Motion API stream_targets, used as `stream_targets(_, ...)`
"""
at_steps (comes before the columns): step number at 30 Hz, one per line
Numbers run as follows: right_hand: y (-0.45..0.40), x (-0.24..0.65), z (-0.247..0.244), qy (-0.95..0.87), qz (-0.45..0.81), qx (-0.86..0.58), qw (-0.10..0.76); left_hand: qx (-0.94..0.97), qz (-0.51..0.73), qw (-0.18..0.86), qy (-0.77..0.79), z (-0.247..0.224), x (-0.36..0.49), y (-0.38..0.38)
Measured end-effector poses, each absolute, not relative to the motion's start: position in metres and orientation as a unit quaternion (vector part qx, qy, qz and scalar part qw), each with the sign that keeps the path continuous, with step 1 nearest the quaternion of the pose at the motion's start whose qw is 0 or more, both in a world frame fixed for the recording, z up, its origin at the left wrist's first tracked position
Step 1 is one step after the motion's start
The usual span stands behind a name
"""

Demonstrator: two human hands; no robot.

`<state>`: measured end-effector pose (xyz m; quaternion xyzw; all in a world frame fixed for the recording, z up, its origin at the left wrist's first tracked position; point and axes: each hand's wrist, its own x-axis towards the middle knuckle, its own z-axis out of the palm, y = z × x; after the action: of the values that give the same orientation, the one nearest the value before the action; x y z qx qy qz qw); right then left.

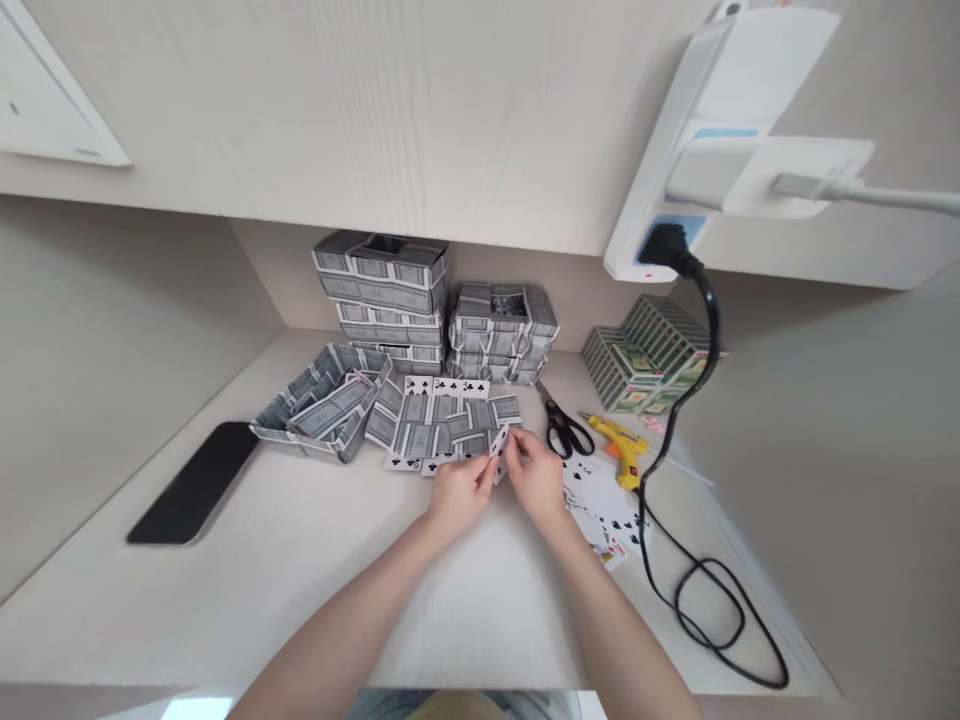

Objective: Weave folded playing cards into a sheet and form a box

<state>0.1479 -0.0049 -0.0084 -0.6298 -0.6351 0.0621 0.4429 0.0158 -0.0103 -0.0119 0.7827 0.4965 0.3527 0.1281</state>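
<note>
Between my two hands a playing card (pixel 499 441) is held tilted up, pinched from both sides. My left hand (pixel 460 492) grips its left edge with thumb and fingers. On the other side my right hand (pixel 537 478) has its fingertips closed on the card. Just beyond them lies a flat panel of overlapping playing cards (pixel 424 428), mostly grey backs up, with club faces along its borders. To the left sits an open box made of cards (pixel 304 440), holding folded card strips (pixel 337 405).
Stacked card-built boxes (pixel 394 290) and a smaller card-built block (pixel 502 325) stand at the back. Rightward are black scissors (pixel 568 430), a yellow glue gun (pixel 624 450), loose cards (pixel 600 500), card packs (pixel 652 345) and a looping black cord (pixel 694 620). A phone (pixel 196 485) lies left.
</note>
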Motion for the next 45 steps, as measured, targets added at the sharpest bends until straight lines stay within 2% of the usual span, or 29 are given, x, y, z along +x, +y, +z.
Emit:
stream_targets(8, -0.007, 0.148, -0.011, -0.635, 0.016, -0.636, 0.438, 0.794, 0.358, 0.108, 0.480, -0.013, 0.017, -0.012)
stream_targets(13, -0.004, 0.154, -0.006, -0.637, 0.091, -0.604, 0.471, 0.799, 0.359, 0.100, 0.472, -0.011, 0.016, -0.013)
stream_targets(19, -0.003, 0.159, -0.002, -0.677, 0.119, -0.577, 0.441, 0.797, 0.344, 0.104, 0.485, -0.007, 0.016, -0.013)
stream_targets(33, -0.009, 0.144, -0.012, -0.666, -0.063, -0.661, 0.340, 0.806, 0.345, 0.115, 0.467, -0.012, 0.019, -0.017)
stream_targets(45, -0.009, 0.141, -0.010, -0.639, 0.012, -0.666, 0.384, 0.810, 0.341, 0.088, 0.469, -0.013, 0.020, -0.017)
